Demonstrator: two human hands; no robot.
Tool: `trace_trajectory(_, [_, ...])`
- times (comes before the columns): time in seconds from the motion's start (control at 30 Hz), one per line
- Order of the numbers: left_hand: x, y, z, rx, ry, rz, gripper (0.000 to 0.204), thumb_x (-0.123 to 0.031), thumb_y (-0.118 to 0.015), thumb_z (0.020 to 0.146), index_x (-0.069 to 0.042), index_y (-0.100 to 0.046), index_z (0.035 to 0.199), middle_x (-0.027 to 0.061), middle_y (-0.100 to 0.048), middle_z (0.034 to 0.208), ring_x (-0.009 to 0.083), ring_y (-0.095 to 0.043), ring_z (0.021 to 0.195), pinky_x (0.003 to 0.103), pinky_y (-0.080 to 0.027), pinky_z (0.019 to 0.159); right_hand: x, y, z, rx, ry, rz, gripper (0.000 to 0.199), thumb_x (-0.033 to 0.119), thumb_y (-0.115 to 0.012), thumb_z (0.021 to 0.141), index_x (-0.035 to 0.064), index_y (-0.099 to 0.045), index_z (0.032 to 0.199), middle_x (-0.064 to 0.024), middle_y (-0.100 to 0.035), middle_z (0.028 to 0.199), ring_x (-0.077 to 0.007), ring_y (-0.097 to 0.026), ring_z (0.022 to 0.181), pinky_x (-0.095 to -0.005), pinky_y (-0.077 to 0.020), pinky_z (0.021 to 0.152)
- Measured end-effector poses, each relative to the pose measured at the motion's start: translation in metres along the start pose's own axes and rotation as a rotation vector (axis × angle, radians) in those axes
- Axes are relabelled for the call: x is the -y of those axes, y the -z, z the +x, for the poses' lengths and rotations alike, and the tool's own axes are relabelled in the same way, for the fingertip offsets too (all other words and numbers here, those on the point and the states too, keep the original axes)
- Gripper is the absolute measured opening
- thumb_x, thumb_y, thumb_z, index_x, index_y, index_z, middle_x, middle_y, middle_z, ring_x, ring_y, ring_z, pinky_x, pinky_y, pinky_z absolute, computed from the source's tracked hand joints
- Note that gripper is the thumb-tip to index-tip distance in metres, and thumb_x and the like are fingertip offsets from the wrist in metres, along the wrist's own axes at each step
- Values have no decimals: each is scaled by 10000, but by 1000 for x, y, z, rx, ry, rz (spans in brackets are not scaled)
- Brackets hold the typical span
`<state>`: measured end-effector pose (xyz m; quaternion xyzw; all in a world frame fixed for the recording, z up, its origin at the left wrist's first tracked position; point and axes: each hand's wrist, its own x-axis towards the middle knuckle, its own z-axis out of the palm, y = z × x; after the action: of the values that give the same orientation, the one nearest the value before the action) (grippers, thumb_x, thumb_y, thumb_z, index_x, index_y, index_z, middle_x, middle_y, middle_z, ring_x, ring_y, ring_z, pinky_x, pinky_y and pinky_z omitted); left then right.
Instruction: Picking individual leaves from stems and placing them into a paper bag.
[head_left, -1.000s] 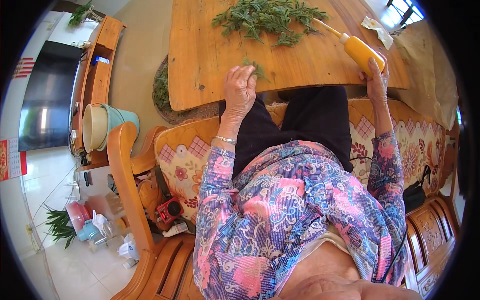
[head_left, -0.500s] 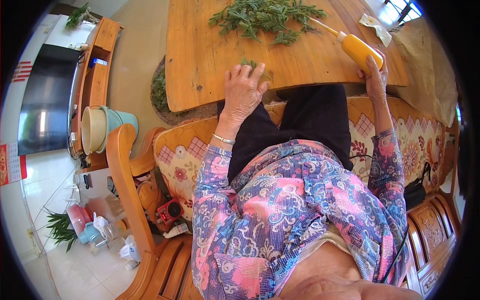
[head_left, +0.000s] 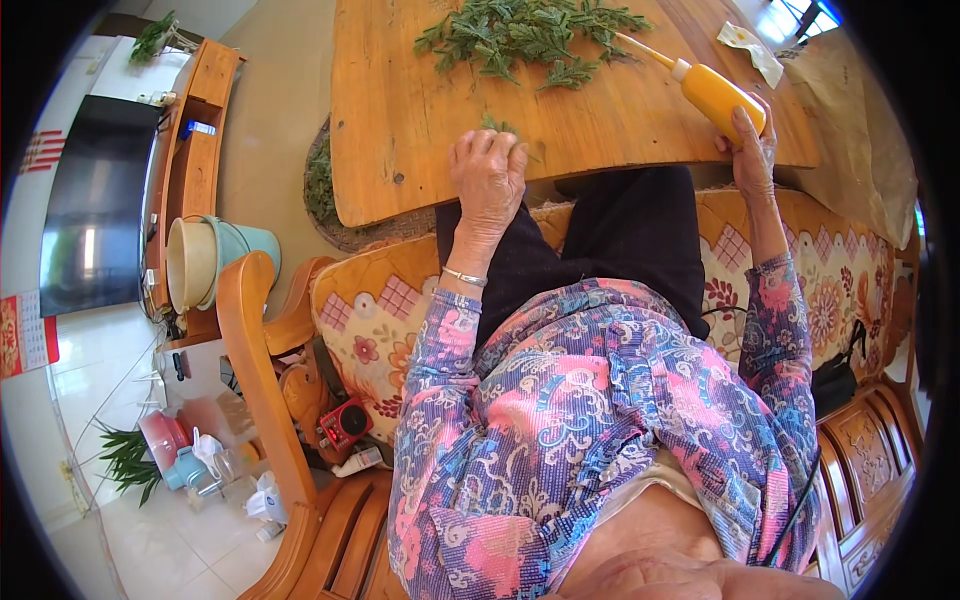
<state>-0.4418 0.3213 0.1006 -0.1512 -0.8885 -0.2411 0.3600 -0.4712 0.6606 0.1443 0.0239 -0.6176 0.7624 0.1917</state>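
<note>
Along the near edge of the worktop (head_left: 400, 120), your left grip (head_left: 490, 178) curls over a sprig (head_left: 498, 124) peeking out ahead; whether it pinches, I cannot tell. Well to its right, your right grip (head_left: 753, 165) is clamped round the bottle (head_left: 716, 96), nozzle (head_left: 648, 50) slanting far-left toward the pile (head_left: 505, 38).

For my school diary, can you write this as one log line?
left hand: at sprig | right hand: holding yellow bottle | table: leaf pile on top

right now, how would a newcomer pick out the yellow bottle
Find the wooden table at the top of the view. Near its lower right corner, the right hand holds the yellow bottle. Unlike the green sprigs and white scrap nearby, it has a long thin nozzle.
</note>
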Motion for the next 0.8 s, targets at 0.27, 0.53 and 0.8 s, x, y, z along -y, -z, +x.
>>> trace_trajectory(0.27, [3, -4, -4, -69, 127, -211, 99, -124, -644, 762, -97, -568, 821, 14, -611, 872, 237, -535, 918, 353, -393, 859, -1, 2, -1, -1, 0, 21, 428, 263, -693, 851, 126, -471, 1190, -76, -497, 975, -106, -452, 626, -169, -431, 554])
trace_trajectory(0.53, [3, 12, -2, 112, 189, -312, 164, -89, -625, 719, -89, -590, 879, 24, -629, 941, 258, -533, 971, 355, -368, 902, -2, 4, -1, 7, 8, -5, 441, 278, -694, 850, 128, -470, 1199, -87, -494, 988, -107, -454, 645, -176, -441, 570])
trace_trajectory(0.8, [10, 12, -5, 121, 101, -192, 275, -151, -640, 743, -88, -621, 1010, 43, -621, 1045, 252, -506, 1014, 364, -339, 914, 1, 3, -4, 28, -2, 8, 459, 290, -700, 845, 125, -465, 1203, -91, -494, 990, -107, -460, 673, -181, -446, 582])
